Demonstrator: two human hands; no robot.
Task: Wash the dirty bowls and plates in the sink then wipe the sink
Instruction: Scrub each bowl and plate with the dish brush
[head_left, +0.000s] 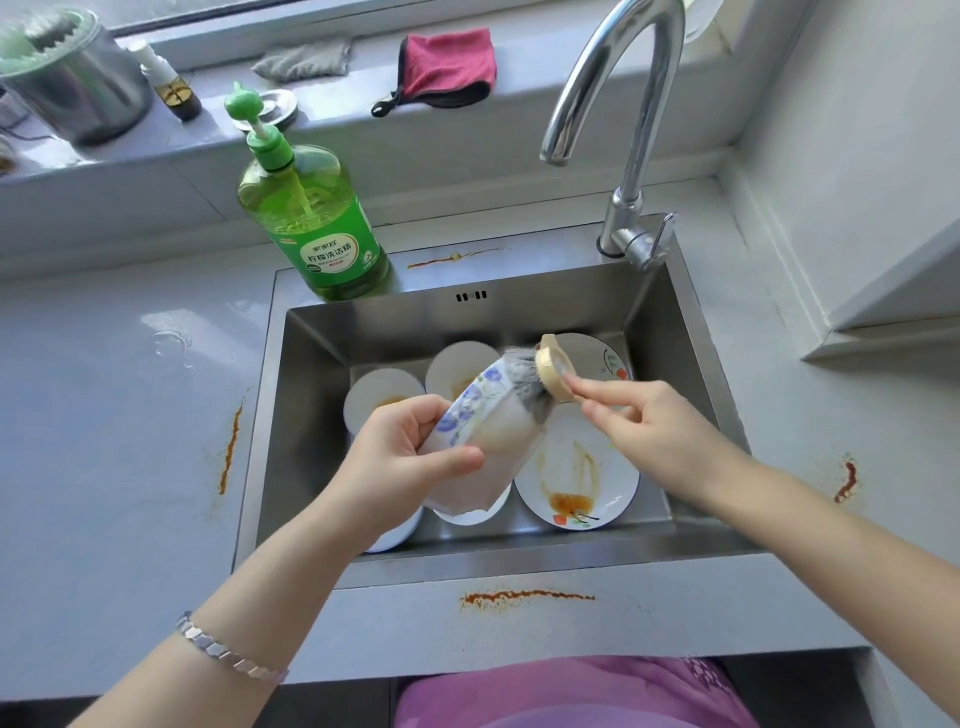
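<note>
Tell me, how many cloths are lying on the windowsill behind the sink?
2. A grey cloth lies flat on the windowsill. A pink cloth with a dark edge lies to its right, apart from it. The sill runs past the picture's edge, so more may be out of view.

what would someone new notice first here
Over the middle of the sink, the left hand grips a flowered bowl while the right hand presses a brush into it. Below them lies a sauce-smeared plate, and a tall green soap bottle stands at the sink's back left corner.
</note>
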